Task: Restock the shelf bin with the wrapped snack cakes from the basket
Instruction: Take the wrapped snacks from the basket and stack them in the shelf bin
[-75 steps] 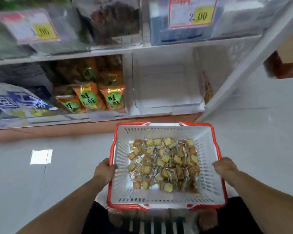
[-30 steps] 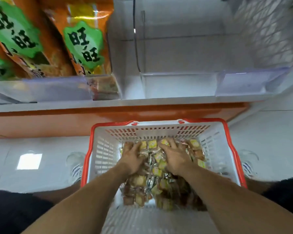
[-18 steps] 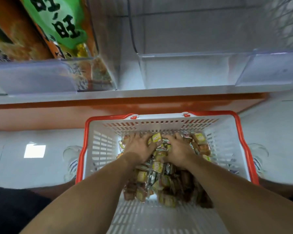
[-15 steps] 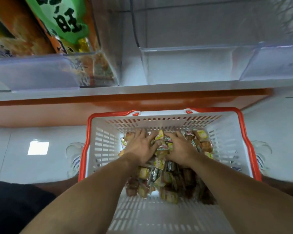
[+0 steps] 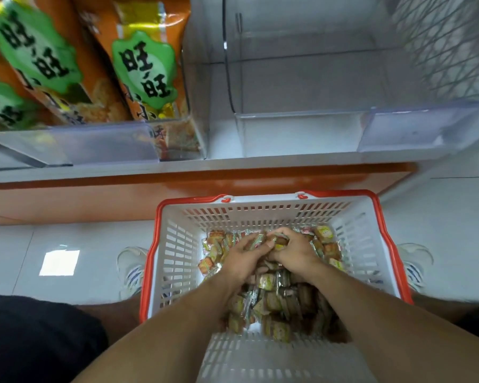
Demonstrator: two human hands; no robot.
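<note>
2 hands, my left hand (image 5: pixel 242 258) and right hand (image 5: pixel 293 251), clutch snack cakes (image 5: pixel 271 299) at the basket's (image 5: pixel 161 244) far wall; next, I'd lift them into the shelf bin (image 5: pixel 302 134).

Soft overhead light — floor (image 5: pixel 20 261) glare, blurred, warped edges.

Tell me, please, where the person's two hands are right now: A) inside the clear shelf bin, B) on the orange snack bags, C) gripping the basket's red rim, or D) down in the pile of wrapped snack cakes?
D: the left hand and right hand curl into the wrapped snack cakes inside the basket.
</note>
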